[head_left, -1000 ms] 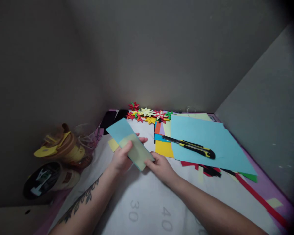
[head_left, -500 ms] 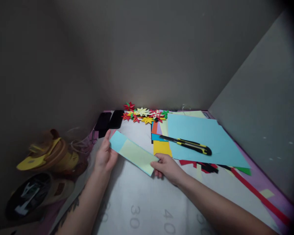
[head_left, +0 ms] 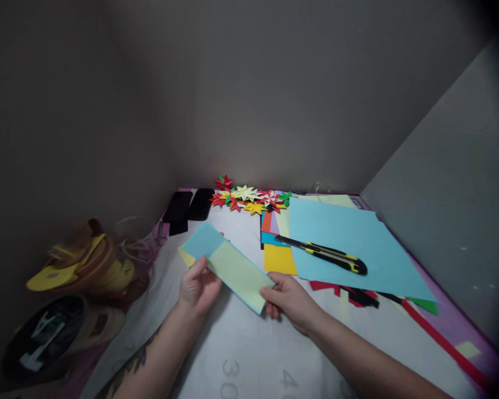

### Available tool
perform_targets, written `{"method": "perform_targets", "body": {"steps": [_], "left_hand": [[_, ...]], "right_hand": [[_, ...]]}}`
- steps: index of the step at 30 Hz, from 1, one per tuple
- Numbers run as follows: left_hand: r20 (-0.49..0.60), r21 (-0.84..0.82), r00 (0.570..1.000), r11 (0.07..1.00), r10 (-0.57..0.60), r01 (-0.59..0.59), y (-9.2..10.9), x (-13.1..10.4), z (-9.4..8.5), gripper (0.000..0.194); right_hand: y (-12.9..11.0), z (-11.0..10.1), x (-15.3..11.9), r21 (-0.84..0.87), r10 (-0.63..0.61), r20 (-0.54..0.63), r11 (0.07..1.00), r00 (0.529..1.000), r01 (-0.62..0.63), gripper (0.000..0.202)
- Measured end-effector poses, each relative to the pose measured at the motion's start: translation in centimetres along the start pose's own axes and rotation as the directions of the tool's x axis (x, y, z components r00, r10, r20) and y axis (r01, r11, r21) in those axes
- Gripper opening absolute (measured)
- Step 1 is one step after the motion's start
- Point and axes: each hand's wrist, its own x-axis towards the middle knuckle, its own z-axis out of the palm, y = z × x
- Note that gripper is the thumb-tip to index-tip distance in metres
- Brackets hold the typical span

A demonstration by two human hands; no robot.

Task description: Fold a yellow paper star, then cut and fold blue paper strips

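Observation:
Between my two hands is a small stack of coloured paper (head_left: 240, 271), pale green on top of light blue, with a yellow corner showing at the far left. My left hand (head_left: 199, 285) grips its lower long edge, thumb on top and fingers beneath. At the right end, my right hand (head_left: 285, 299) pinches the short edge between thumb and fingers. The stack is tilted and held above the white sheet (head_left: 249, 343) with printed numbers. Beyond my right hand, a black and yellow utility knife (head_left: 328, 256) rests on a large light blue sheet (head_left: 349, 227).
Folded paper stars (head_left: 245, 194) line the back edge. Two dark phones (head_left: 200, 204) lie at the back left, near small scissors (head_left: 161, 233). Caps (head_left: 83, 266) stand at left. A yellow paper (head_left: 279, 259) and red strips (head_left: 444, 343) lie to the right.
My left hand has shifted from the stack's far left end to its lower edge, nearer the middle. A yellow corner now shows. The view has moved slightly.

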Motion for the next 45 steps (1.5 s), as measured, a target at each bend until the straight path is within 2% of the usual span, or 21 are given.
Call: {"method": "perform_targets", "body": {"steps": [2, 5, 7, 12, 14, 17, 18, 20, 22, 24, 26, 29, 32, 35, 37, 40, 42, 45], "left_hand": [[0.006, 0.003, 1.000, 1.000, -0.029, 0.029, 0.0, -0.2, 0.0, 0.055], [0.069, 0.032, 0.990, 0.992, -0.122, 0.120, -0.3, -0.5, 0.1, 0.055], [0.088, 0.018, 0.987, 0.991, -0.136, 0.135, 0.1, -0.5, 0.1, 0.053], [-0.017, -0.029, 1.000, 0.999, 0.020, -0.021, 1.6, 0.1, -0.1, 0.057], [0.016, -0.019, 1.000, 0.999, -0.026, 0.026, 1.0, -0.1, 0.1, 0.060], [0.087, 0.022, 0.986, 0.989, -0.145, 0.144, -0.8, -0.9, 0.6, 0.061], [0.093, 0.037, 0.982, 0.986, -0.168, 0.165, -1.4, -1.1, 0.7, 0.060], [0.079, 0.053, 0.979, 0.981, -0.188, 0.184, -2.1, -1.3, 0.8, 0.055], [0.060, 0.048, 0.980, 0.981, -0.192, 0.190, -2.3, -1.3, 0.7, 0.052], [0.051, 0.047, 0.980, 0.980, -0.194, 0.192, -2.3, -1.2, 0.6, 0.051], [0.057, 0.069, 0.979, 0.979, -0.198, 0.194, -2.2, -1.1, 0.5, 0.051], [0.061, 0.117, 0.977, 0.973, -0.205, 0.197, -2.3, -1.1, 0.5, 0.049], [0.064, 0.153, 0.978, 0.970, -0.200, 0.188, -2.5, -1.1, 0.5, 0.048], [0.063, 0.162, 0.981, 0.972, -0.182, 0.170, -2.7, -1.1, 0.5, 0.047], [0.058, 0.146, 0.984, 0.976, -0.168, 0.159, -2.9, -1.2, 0.6, 0.043], [0.037, 0.122, 0.988, 0.982, -0.148, 0.143, -2.9, -1.4, 0.8, 0.038], [0.001, 0.093, 0.990, 0.985, -0.143, 0.142, -2.8, -1.3, 0.9, 0.036], [-0.131, 0.008, 0.985, 0.994, -0.111, 0.113, -2.3, -0.6, 0.8, 0.029]], "right_hand": [[-0.1, 0.5, -0.1, 0.027, 0.013, 0.000, 1.000, 1.000, -0.013, 0.031], [-0.1, 1.2, -0.2, 0.048, 0.034, 0.013, 0.998, 0.999, -0.035, 0.034], [-0.1, 1.5, -0.3, 0.043, 0.045, 0.008, 0.998, 0.999, -0.045, 0.034], [0.1, 1.6, -0.3, 0.036, 0.065, -0.020, 0.997, 0.998, -0.064, 0.034], [0.2, 1.6, -0.3, 0.033, 0.060, -0.009, 0.998, 0.998, -0.060, 0.033], [0.5, 1.6, -0.5, -0.013, 0.036, 0.038, 0.999, 0.999, -0.035, 0.031], [0.6, 1.6, -0.6, -0.037, -0.007, 0.028, 0.999, 1.000, 0.008, 0.029], [0.7, 1.5, -0.8, -0.118, -0.174, -0.068, 0.979, 0.982, 0.165, 0.026], [0.5, 1.4, -1.0, -0.256, -0.385, -0.166, 0.906, 0.908, 0.338, 0.026], [0.2, 1.4, -1.0, -0.379, -0.512, -0.140, 0.819, 0.848, 0.432, 0.022], [-0.3, 1.8, -0.9, -0.414, -0.532, -0.068, 0.785, 0.844, 0.461, 0.019], [-0.8, 2.5, -0.7, -0.421, -0.523, -0.068, 0.787, 0.850, 0.450, 0.023], [-0.9, 3.1, -0.6, -0.468, -0.522, -0.142, 0.784, 0.841, 0.408, 0.028], [-0.7, 3.4, -0.6, -0.464, -0.470, -0.212, 0.820, 0.857, 0.335, 0.030], [-0.5, 3.6, -0.7, -0.479, -0.474, -0.224, 0.815, 0.852, 0.327, 0.025], [-0.4, 3.6, -0.7, -0.524, -0.521, -0.184, 0.769, 0.834, 0.365, 0.009], [-0.5, 3.2, -0.5, -0.529, -0.526, -0.182, 0.765, 0.831, 0.368, 0.011], [-1.0, 1.5, 0.3, -0.482, -0.512, -0.328, 0.813, 0.794, 0.325, 0.021]]}}
